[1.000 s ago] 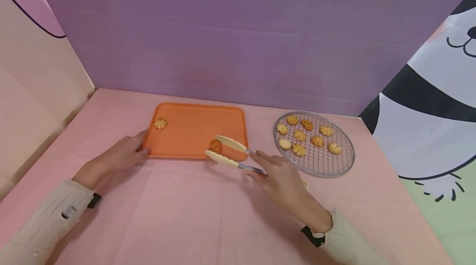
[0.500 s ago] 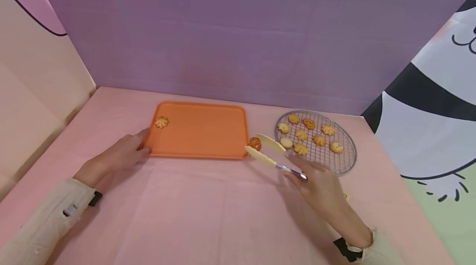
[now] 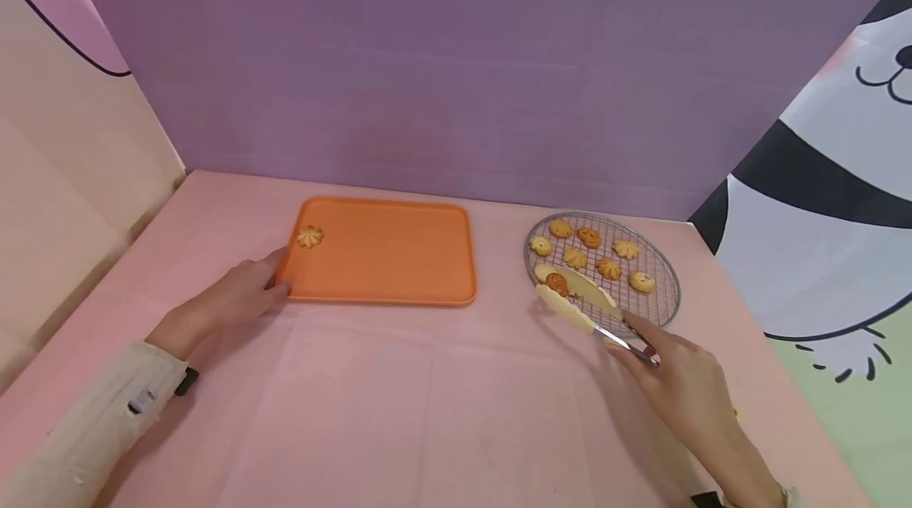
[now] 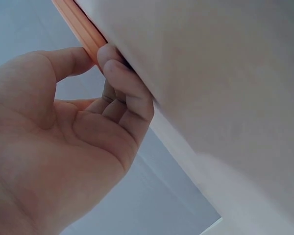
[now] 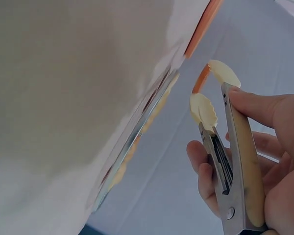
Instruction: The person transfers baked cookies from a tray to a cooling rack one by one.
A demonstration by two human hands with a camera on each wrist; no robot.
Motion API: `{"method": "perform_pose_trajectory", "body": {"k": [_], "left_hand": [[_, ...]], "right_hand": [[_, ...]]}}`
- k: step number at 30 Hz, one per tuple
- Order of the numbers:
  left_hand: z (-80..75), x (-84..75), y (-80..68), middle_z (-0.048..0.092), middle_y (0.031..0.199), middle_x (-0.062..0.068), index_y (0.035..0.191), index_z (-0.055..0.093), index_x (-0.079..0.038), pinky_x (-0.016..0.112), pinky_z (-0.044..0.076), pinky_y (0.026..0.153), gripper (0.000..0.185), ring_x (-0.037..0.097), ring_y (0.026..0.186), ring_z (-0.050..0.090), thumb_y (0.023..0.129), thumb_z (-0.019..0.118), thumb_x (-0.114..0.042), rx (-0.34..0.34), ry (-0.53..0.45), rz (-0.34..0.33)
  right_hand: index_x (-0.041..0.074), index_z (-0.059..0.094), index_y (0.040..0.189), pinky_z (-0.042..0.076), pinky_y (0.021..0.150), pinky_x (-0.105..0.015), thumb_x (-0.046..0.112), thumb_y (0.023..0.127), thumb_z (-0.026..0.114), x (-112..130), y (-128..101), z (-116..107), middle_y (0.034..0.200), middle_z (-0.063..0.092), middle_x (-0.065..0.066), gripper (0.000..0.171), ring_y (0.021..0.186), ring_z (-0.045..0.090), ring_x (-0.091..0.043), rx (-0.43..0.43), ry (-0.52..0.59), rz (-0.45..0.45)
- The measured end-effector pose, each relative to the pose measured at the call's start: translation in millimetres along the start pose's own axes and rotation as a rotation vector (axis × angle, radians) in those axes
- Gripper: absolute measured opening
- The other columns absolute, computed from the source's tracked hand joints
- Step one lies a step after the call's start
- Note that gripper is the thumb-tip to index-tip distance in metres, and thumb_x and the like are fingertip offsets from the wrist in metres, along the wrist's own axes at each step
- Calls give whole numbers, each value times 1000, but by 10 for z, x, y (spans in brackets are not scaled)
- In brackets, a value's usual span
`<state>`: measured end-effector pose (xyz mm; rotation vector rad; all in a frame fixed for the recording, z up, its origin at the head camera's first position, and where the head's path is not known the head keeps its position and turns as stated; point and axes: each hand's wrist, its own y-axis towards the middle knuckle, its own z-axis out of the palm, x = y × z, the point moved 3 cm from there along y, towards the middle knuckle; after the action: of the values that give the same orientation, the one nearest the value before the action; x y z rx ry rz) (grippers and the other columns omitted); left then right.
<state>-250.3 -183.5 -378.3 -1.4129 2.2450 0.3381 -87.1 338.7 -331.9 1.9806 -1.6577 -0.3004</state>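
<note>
The right hand (image 3: 684, 389) is squeezing tongs (image 3: 580, 304) clamping a pretzel cookie (image 3: 556, 284) over the wire rack (image 3: 659, 304); the left hand (image 3: 238, 298) is grasping the orange tray (image 3: 399, 255).

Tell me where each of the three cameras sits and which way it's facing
Head: looks forward and down at the orange tray, wire rack, both hands and sleeves.
Left wrist: looks along the palm; left hand grips the tray's rim.
Right wrist: looks along the tongs in the right hand, pinching a cookie.
Shared: tongs, cookie, tray, rack.
</note>
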Motion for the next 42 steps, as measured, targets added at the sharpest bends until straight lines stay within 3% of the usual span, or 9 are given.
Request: {"method": "perform_pose_trajectory", "body": {"k": [7,9,12,17,20,30,35,38,42], "left_hand": [[-2,32,-2,41,64,0,151,20,15,31,38,58,70,14,56,42,99,56,-14,6,-41,17],[3,36,1,41,64,-1,151,20,15,30,37,56,70,13,55,42,99,57,-14,9,-47,18],[15,41,7,41,65,0,151,20,15,31,37,57,70,14,56,42,99,57,-15,12,-44,16],[21,41,5,40,66,0,150,21,16,32,38,63,70,16,60,42,98,57,-15,8,-28,12],[21,39,5,40,67,1,149,21,17,34,39,66,70,16,61,43,98,57,-15,6,-17,10],[15,36,9,39,67,1,149,22,17,34,39,65,69,17,62,43,98,56,-14,-2,-6,10],[13,27,3,39,68,1,149,22,17,35,40,70,69,17,63,45,98,56,-15,0,5,0],[12,26,3,39,68,1,149,22,17,36,40,70,69,17,64,46,98,56,-15,1,4,-2],[11,24,4,40,68,1,150,22,16,35,40,69,69,18,64,47,98,56,-15,0,2,0]], "right_hand": [[7,73,117,46,59,-49,21,72,89,-192,-168,-91,72,69,-11,50,57,54,-23,-12,-1,95],[6,72,118,44,57,-47,24,73,88,-233,-201,-102,69,67,-11,51,57,53,-24,8,-12,132],[5,72,119,41,55,-43,25,74,88,-279,-245,-115,67,65,-10,52,57,50,-24,28,-27,159],[3,71,117,45,57,-52,22,72,88,-340,-286,-141,86,70,-23,52,58,57,-29,17,-26,144],[2,70,118,44,56,-49,23,73,88,-381,-295,-153,88,70,-24,53,58,56,-27,38,-35,160],[1,68,120,41,52,-43,25,74,87,-446,-312,-162,89,71,-23,55,58,54,-26,95,-59,203],[0,65,125,37,51,-36,32,75,87,-441,-330,-148,78,70,-13,64,58,50,-22,142,-73,237],[2,65,127,40,51,-40,37,74,87,-438,-332,-153,74,69,-10,66,59,56,-25,125,-61,229],[3,62,130,44,54,-46,46,73,85,-421,-339,-151,85,71,-15,75,70,64,-33,119,-35,245]]}}
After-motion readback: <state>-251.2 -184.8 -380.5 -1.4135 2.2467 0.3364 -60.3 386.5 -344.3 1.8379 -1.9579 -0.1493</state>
